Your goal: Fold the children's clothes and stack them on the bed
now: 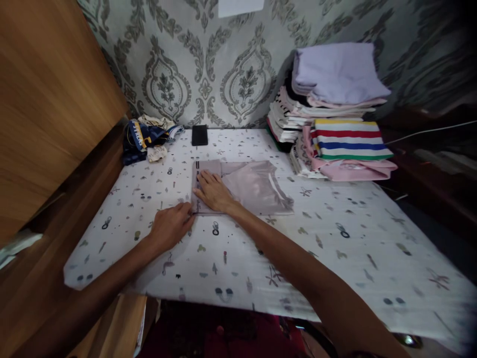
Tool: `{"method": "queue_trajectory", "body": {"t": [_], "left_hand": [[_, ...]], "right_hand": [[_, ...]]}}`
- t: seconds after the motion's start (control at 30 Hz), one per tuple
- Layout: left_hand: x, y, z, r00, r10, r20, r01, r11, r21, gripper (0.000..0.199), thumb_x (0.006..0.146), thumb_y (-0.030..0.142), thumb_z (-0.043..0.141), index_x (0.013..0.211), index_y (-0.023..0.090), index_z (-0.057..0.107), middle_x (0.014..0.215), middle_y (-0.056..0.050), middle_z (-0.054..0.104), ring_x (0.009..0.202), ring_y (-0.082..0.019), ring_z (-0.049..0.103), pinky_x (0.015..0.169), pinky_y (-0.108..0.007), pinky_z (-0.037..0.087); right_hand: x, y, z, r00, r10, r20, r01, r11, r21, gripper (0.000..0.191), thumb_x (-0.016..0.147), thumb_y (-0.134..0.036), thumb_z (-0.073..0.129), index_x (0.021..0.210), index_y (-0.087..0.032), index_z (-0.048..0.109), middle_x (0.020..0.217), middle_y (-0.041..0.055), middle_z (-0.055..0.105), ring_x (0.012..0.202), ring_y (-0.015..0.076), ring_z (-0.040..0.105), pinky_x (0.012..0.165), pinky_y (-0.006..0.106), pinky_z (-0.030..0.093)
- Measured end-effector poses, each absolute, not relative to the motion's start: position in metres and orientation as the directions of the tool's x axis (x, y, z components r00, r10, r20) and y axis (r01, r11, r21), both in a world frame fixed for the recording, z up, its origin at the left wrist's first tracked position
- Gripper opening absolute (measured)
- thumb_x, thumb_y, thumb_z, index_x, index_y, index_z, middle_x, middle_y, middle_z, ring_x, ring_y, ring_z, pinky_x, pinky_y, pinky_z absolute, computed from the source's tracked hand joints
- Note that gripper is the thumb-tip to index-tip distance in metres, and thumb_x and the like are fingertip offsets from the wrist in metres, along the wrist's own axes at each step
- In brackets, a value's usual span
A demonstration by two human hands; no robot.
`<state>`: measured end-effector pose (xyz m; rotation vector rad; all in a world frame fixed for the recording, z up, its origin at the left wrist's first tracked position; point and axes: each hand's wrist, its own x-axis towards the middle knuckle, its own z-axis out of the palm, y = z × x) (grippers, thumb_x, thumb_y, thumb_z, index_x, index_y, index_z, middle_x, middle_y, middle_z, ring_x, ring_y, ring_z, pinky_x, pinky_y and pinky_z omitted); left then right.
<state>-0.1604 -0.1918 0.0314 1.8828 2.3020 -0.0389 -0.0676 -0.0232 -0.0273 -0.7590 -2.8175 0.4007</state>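
A folded greyish-mauve garment [253, 186], seemingly a shirt, lies flat on the patterned white cloth, with its left part doubled over and dark print along the left edge. My right hand [213, 191] rests palm down on that doubled part, fingers stretched and slightly spread. At the near left corner of the garment is my left hand [172, 224], its fingers bent and closed on the fabric's edge. The fingertips there are partly hidden.
Tall stacks of folded clothes stand at the back right, a lilac piece [337, 72] on one and a striped piece [350, 140] on another. A crumpled clothing pile [147, 139] and a black flat object [199, 135] lie at the back left. A wooden cabinet [55, 99] borders the left.
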Motion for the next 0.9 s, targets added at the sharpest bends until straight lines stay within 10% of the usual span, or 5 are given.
{"method": "queue_trajectory", "body": {"t": [0.33, 0.63, 0.9], "left_hand": [[-0.157, -0.188, 0.037, -0.173, 0.964, -0.201, 0.983, 0.182, 0.027, 0.019, 0.094, 0.02, 0.042, 0.097, 0.02, 0.06, 0.097, -0.006, 0.072, 0.085, -0.023, 0.067, 0.068, -0.031, 0.041], [-0.239, -0.102, 0.033, -0.202, 0.978, 0.054, 0.866, 0.153, 0.476, 0.023, 0.085, 0.024, 0.049, 0.104, 0.022, 0.063, 0.083, 0.0, 0.068, 0.069, -0.017, 0.059, 0.067, -0.028, 0.041], [-0.266, 0.001, 0.011, -0.199, 0.979, 0.035, 0.816, 0.146, 0.559, 0.013, 0.079, 0.022, 0.058, 0.086, 0.018, 0.068, 0.073, 0.001, 0.057, 0.072, -0.017, 0.055, 0.07, -0.026, 0.044]], "right_hand": [[-0.068, -0.022, -0.03, -0.846, 0.513, 0.143, 0.459, 0.838, -0.294, 0.067, 0.103, -0.05, 0.027, 0.15, -0.003, 0.04, 0.159, 0.0217, 0.035, 0.151, 0.0303, 0.026, 0.122, 0.048, 0.019], [-0.065, -0.025, -0.026, -0.836, 0.516, 0.189, 0.439, 0.834, -0.334, 0.06, 0.102, -0.044, 0.035, 0.147, -0.006, 0.046, 0.156, 0.0228, 0.04, 0.149, 0.0321, 0.03, 0.121, 0.052, 0.023], [-0.063, -0.027, -0.019, -0.835, 0.522, 0.176, 0.45, 0.831, -0.328, 0.058, 0.102, -0.041, 0.041, 0.146, -0.004, 0.047, 0.155, 0.0238, 0.042, 0.148, 0.0324, 0.032, 0.121, 0.05, 0.023]]}}
